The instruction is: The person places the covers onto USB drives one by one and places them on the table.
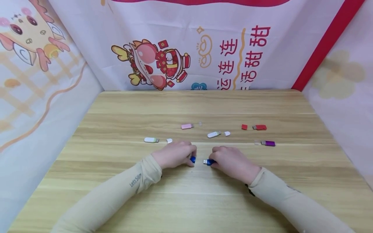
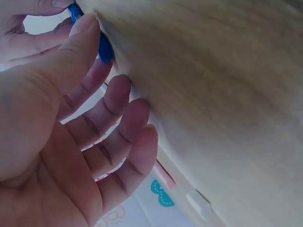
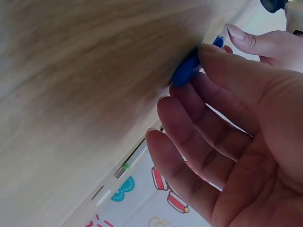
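Note:
Between thumb and forefinger my left hand (image 1: 176, 154) pinches a small blue cap (image 1: 193, 159), low over the wooden table. Facing it across a short gap, my right hand (image 1: 233, 162) pinches a blue USB stick (image 1: 210, 162), its metal plug bare and pointing left toward the cap. The left wrist view shows the blue cap (image 2: 105, 48) between thumb and index finger, the other fingers loosely bent. In the right wrist view the body of the blue stick (image 3: 186, 68) shows under the thumb, partly hidden by the fingers.
Farther back lie uncapped USB sticks beside their caps: a pink one (image 1: 187, 126), a red one (image 1: 260, 127), a purple one (image 1: 268, 143), a white one (image 1: 214, 134) and another white one (image 1: 151, 140). A printed cloth (image 1: 180, 19) hangs behind the table (image 1: 186, 204).

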The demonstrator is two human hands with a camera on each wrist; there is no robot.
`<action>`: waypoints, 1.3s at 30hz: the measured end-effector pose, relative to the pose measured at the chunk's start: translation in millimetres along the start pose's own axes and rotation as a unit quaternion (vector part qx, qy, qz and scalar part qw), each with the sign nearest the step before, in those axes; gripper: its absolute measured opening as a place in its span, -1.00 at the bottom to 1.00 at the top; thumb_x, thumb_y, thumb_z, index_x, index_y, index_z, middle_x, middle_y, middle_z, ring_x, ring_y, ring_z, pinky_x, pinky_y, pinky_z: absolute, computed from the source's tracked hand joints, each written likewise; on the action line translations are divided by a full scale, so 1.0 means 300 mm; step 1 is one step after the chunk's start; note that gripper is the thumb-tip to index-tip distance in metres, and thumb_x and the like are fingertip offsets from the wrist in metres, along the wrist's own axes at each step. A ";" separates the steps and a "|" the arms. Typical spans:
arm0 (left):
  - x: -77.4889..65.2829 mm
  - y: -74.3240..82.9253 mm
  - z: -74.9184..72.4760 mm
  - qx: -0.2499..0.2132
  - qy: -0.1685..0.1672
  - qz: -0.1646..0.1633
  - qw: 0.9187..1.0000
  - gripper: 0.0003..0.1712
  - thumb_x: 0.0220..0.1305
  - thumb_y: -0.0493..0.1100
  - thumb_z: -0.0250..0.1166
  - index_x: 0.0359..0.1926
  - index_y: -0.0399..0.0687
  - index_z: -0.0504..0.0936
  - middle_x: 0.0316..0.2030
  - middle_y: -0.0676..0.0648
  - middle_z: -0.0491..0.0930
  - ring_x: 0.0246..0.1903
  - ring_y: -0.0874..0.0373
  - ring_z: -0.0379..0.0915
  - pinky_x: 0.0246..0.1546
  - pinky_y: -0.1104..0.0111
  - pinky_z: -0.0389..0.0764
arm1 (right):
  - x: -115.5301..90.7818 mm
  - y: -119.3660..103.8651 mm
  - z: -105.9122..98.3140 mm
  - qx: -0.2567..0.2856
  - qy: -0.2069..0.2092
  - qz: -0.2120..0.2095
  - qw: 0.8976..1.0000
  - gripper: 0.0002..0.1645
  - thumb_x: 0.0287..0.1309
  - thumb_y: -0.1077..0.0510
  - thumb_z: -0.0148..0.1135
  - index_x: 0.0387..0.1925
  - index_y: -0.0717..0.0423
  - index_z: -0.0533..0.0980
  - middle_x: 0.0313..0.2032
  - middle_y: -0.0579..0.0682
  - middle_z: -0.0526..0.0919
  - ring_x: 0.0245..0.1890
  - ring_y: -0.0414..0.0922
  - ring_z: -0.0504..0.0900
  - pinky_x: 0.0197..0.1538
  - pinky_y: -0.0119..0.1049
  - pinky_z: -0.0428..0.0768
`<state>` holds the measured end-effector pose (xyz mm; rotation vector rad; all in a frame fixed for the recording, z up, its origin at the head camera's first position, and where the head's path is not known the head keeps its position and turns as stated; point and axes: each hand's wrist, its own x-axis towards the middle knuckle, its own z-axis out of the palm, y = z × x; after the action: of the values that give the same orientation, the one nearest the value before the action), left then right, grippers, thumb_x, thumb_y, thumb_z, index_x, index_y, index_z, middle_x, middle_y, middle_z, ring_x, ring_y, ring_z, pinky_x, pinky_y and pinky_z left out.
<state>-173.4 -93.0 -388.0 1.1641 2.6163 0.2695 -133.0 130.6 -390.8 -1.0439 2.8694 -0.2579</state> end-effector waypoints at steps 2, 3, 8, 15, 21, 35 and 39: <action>0.001 0.001 0.007 0.003 0.001 0.001 1.000 -0.77 0.19 0.05 0.45 -0.26 0.08 0.63 -0.36 0.14 0.55 -0.39 0.28 0.43 -0.37 0.40 0.50 | 0.002 -0.003 0.001 0.000 -0.008 0.008 1.000 -0.91 0.12 0.12 0.46 -0.34 0.04 0.71 -0.45 -0.15 0.54 -0.53 -0.27 0.41 -0.41 -0.39 0.51; 0.002 0.002 0.009 0.008 0.003 0.000 1.000 -0.78 0.20 0.05 0.44 -0.27 0.09 0.63 -0.36 0.15 0.55 -0.39 0.29 0.43 -0.37 0.40 0.51 | 0.003 -0.005 0.000 0.001 -0.012 0.011 1.000 -0.90 0.13 0.12 0.46 -0.34 0.05 0.71 -0.45 -0.14 0.54 -0.53 -0.27 0.42 -0.41 -0.38 0.52; 0.002 0.010 0.009 0.016 0.003 -0.001 1.000 -0.81 0.23 0.05 0.41 -0.32 0.11 0.62 -0.41 0.19 0.53 -0.41 0.30 0.44 -0.37 0.38 0.51 | 0.009 -0.010 -0.012 0.020 -0.043 0.032 0.998 -0.86 0.12 0.11 0.47 -0.41 0.08 0.66 -0.48 -0.12 0.51 -0.55 -0.22 0.42 -0.43 -0.34 0.50; -0.002 0.021 0.009 0.010 -0.002 0.015 1.000 -0.83 0.26 0.01 0.40 -0.35 0.08 0.63 -0.43 0.18 0.53 -0.44 0.31 0.44 -0.39 0.40 0.52 | 0.006 -0.015 -0.023 0.030 -0.053 0.035 0.998 -0.82 0.08 0.14 0.48 -0.51 0.09 0.62 -0.57 -0.15 0.47 -0.59 -0.20 0.40 -0.47 -0.34 0.44; -0.007 0.029 -0.001 0.015 0.015 0.047 0.999 -0.83 0.30 -0.01 0.37 -0.27 0.01 0.68 -0.37 0.12 0.58 -0.40 0.31 0.46 -0.33 0.43 0.55 | -0.005 -0.019 -0.033 0.035 -0.030 0.025 0.999 -0.84 0.05 0.19 0.47 -0.54 0.08 0.62 -0.62 -0.18 0.49 -0.63 -0.24 0.39 -0.50 -0.37 0.43; -0.020 0.043 -0.050 -0.049 0.036 0.111 0.992 -0.86 0.22 -0.13 0.44 -0.23 -0.08 0.76 -0.33 0.04 0.70 -0.39 0.34 0.54 -0.31 0.56 0.56 | -0.047 -0.034 -0.069 0.042 0.050 -0.037 0.997 -0.85 0.00 0.24 0.52 -0.36 0.14 0.69 -0.46 -0.07 0.66 -0.52 -0.30 0.56 -0.35 -0.44 0.64; -0.031 0.060 -0.075 -0.049 0.053 0.115 0.991 -0.85 0.23 -0.13 0.44 -0.22 -0.08 0.76 -0.33 0.06 0.68 -0.36 0.31 0.56 -0.30 0.56 0.57 | -0.060 -0.040 -0.078 0.029 0.093 -0.052 0.994 -0.82 -0.02 0.23 0.54 -0.33 0.15 0.70 -0.44 -0.06 0.67 -0.48 -0.27 0.59 -0.32 -0.44 0.65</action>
<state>-161.8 -89.4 -360.2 1.4548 2.5238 0.5129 -114.7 136.1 -365.2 -1.2206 2.9515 -0.4661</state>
